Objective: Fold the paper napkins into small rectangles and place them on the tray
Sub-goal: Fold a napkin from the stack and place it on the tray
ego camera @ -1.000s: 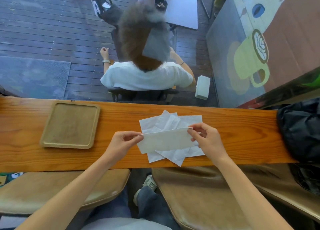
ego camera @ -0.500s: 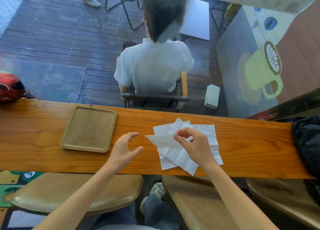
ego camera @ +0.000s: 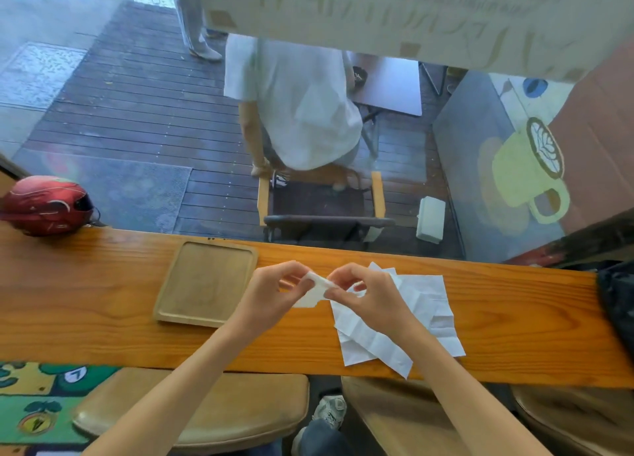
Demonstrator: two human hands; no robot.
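The wooden tray [ego camera: 206,284] is sitting bare at centre left on the desk [ego camera: 103,318]. Beside it, the left hand [ego camera: 271,294] and right hand [ego camera: 367,298] are pinching a folded napkin [ego camera: 314,289], running left-right, beside loose napkins [ego camera: 411,318].

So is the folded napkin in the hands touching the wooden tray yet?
Apart. The head view shows the folded napkin pinched between the left hand and right hand, with bare counter between it and the tray.
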